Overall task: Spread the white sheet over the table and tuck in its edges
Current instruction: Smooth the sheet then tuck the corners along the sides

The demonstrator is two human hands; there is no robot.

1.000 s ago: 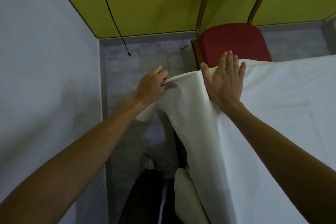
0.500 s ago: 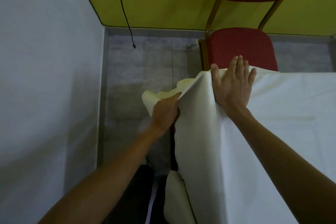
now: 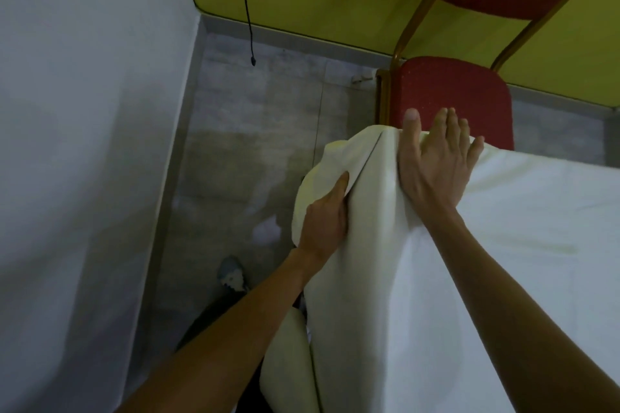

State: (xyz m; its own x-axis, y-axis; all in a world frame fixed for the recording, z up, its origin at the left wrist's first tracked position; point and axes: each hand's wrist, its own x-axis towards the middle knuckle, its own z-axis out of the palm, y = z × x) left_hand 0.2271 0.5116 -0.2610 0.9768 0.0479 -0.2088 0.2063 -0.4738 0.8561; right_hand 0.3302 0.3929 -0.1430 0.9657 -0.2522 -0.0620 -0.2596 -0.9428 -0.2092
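- The white sheet [image 3: 503, 245] covers the tabletop, draping over its far-left corner.
- The right hand [image 3: 432, 161] lies flat, fingers spread, pressing the sheet at that corner.
- The left hand [image 3: 327, 218] presses into the hanging fold, fingers hidden; grip unclear.
- A red chair [image 3: 449, 94] stands just beyond.

1. No text, label, brand, number or sign can be read anywhere in the frame.
2. The white sheet [image 3: 469, 278], the red chair [image 3: 453, 100] at the upper right and both walls carry no lettering.
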